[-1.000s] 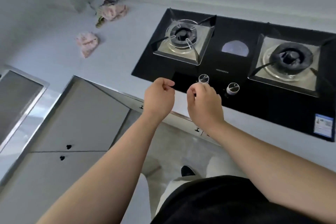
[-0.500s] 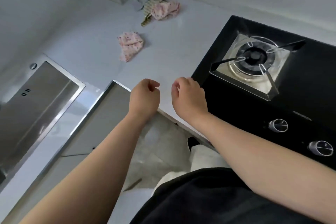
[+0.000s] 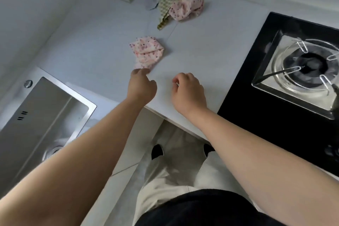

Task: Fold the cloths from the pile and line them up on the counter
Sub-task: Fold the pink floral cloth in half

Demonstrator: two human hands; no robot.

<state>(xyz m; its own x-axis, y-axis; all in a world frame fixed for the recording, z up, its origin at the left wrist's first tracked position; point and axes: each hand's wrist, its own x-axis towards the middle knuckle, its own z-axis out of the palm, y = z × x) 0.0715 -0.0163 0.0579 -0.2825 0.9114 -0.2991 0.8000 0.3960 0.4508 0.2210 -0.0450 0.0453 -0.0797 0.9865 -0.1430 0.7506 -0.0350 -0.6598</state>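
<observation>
The cloth (image 3: 146,52) lay crumpled on the bench (image 3: 201,46), the left hand (image 3: 141,86) curled at its corner, grip unclear; the slack, empty right hand (image 3: 187,91) likely needed a second corner to spread it flat.

The left hand (image 3: 141,86) hides its own fingertips, so whether they touch the near corner of the pink cloth (image 3: 147,52) cannot be told. The stove (image 3: 256,124) runs off the right edge, the sink (image 3: 67,87) off the left. A knob (image 3: 332,151) is blurred.
</observation>
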